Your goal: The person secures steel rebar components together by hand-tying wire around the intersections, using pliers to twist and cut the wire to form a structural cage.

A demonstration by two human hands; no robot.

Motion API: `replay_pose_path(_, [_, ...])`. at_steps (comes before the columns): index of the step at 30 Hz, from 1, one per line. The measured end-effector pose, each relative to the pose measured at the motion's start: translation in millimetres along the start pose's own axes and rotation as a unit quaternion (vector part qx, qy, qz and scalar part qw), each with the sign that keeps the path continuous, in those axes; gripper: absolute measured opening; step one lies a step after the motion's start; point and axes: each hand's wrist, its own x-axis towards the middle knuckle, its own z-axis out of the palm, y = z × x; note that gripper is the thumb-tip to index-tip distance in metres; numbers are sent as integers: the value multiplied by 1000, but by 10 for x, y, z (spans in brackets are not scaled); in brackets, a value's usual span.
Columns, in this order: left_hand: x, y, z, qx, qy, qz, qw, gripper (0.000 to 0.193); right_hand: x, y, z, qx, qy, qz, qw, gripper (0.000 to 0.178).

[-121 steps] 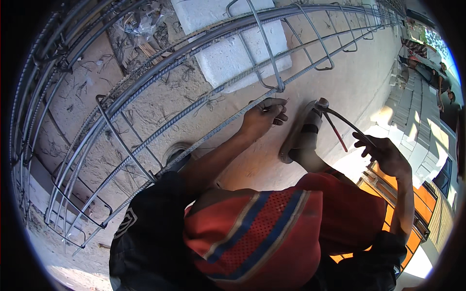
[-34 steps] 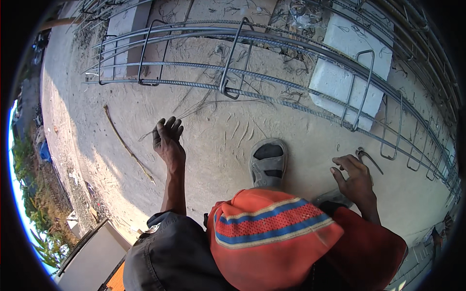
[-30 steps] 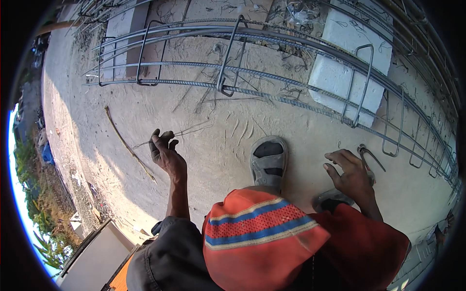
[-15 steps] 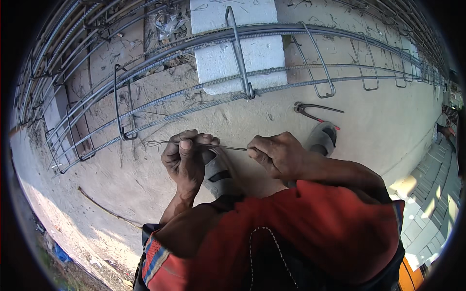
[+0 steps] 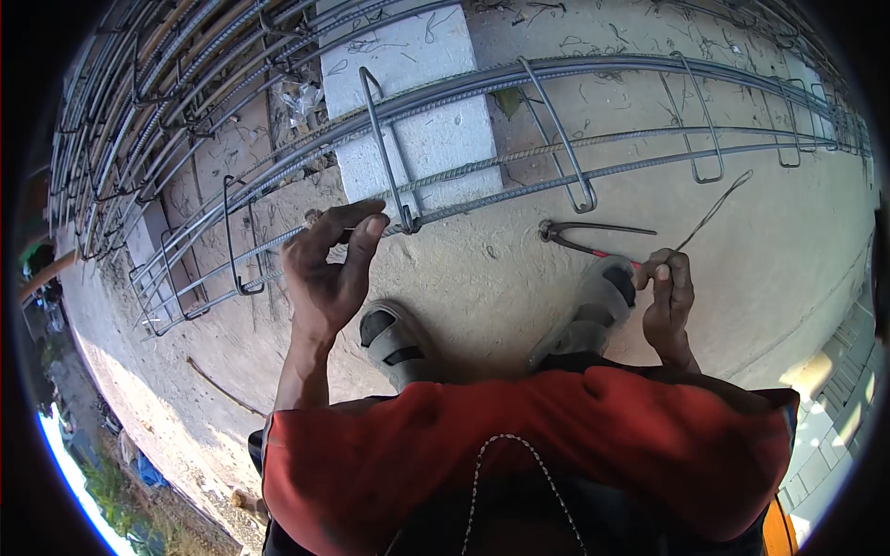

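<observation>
Wire (image 5: 714, 211), looped at its far end, is pinched in the right hand (image 5: 670, 287), grip closed, thumb against fingers; the loop extends forward, apart from the rebar cage (image 5: 464, 209). Left hand (image 5: 329, 264) is at the cage's near bar, beside the lower corner of a stirrup (image 5: 383, 148); grip narrow, contents and contact cannot be determined. Pincers (image 5: 603, 227) lie on the floor (image 5: 482, 269) between cage and right sandal (image 5: 593, 310), one red handle end near the right hand
</observation>
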Motion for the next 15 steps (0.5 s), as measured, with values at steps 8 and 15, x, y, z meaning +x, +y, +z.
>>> replay_pose_path(8, [1134, 319, 1143, 172, -248, -118, 946, 25, 448, 308, 408, 78, -58, -27, 995, 25])
replay_pose_path(15, [1145, 303, 1516, -109, -213, -220, 946, 34, 697, 242, 547, -1, -7, -69, 998, 21])
